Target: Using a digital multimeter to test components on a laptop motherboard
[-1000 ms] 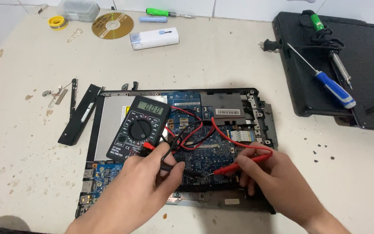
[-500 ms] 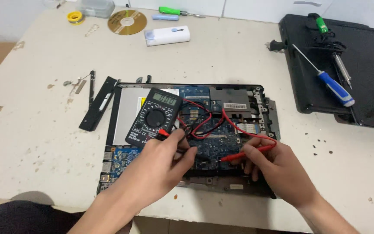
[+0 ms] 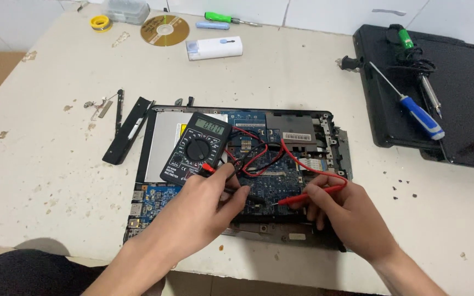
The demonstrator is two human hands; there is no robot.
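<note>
An opened laptop base (image 3: 325, 129) lies on the table with its blue circuit board (image 3: 272, 183) exposed. A black multimeter (image 3: 196, 148) rests on it at the left, red and black leads coiling over the board. My right hand (image 3: 344, 216) pinches a red test probe (image 3: 311, 194), its tip touching the board. My left hand (image 3: 201, 211) grips what looks like the black probe (image 3: 250, 198), mostly hidden by the fingers, pressed on the board just left of the red tip.
A black laptop lid (image 3: 456, 82) at the right carries a blue-handled screwdriver (image 3: 421, 117) and a soldering iron (image 3: 429, 93). Far side: a disc (image 3: 164, 29), white box (image 3: 214, 47), green screwdriver (image 3: 223, 18), yellow tape roll (image 3: 100, 22). A black strip (image 3: 127, 131) lies left.
The view has shifted, so everything sits a little more to the right in frame. Both hands stay on the board with the probes; the red probe tip has edged slightly.
</note>
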